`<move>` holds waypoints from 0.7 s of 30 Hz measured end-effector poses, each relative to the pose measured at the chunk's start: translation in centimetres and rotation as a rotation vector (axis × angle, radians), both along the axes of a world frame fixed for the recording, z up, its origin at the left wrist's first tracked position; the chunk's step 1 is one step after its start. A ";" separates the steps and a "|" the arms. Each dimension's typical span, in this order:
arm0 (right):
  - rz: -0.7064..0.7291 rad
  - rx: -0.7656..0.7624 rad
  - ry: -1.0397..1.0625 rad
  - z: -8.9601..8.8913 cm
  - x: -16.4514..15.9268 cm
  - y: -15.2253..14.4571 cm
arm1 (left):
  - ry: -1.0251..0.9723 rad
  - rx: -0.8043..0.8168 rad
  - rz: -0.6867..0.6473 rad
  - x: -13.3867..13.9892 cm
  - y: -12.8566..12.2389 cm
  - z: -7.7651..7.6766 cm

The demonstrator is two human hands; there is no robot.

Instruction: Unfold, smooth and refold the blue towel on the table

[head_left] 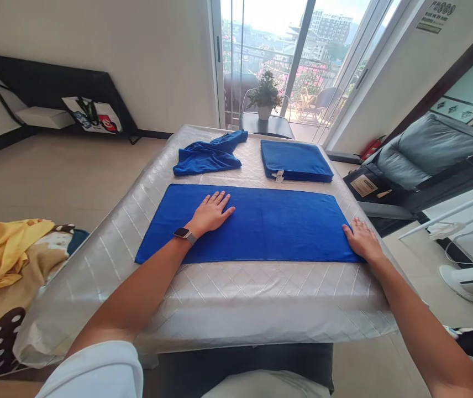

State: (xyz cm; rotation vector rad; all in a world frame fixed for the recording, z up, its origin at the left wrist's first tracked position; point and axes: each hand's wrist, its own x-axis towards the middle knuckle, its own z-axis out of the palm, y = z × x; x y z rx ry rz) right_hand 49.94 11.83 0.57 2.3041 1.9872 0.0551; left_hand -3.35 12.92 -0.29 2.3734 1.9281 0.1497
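Observation:
A blue towel [278,226] lies spread flat as a long rectangle across the plastic-covered mattress [261,304]. On its left half rests my left hand [211,211], palm down with the fingers spread; a watch [184,235] is on that wrist. My right hand [363,239] lies flat at the towel's right edge, partly on the towel and partly on the plastic. Beyond the towel, a crumpled blue towel [209,155] sits to the left. To the right of that is a neat stack of folded blue towels [297,160], with white tags showing at its near edge.
A potted plant [265,94] stands on a dark chair [265,126] past the mattress, before the glass door. Yellow and patterned cloth [8,254] is heaped at the left. A grey armchair [419,160] is at the right, near a white appliance [468,279].

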 end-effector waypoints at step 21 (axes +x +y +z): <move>0.551 -0.081 0.253 1.5 -29.4 6.5 | -0.002 -0.008 0.007 0.4 -0.3 0.6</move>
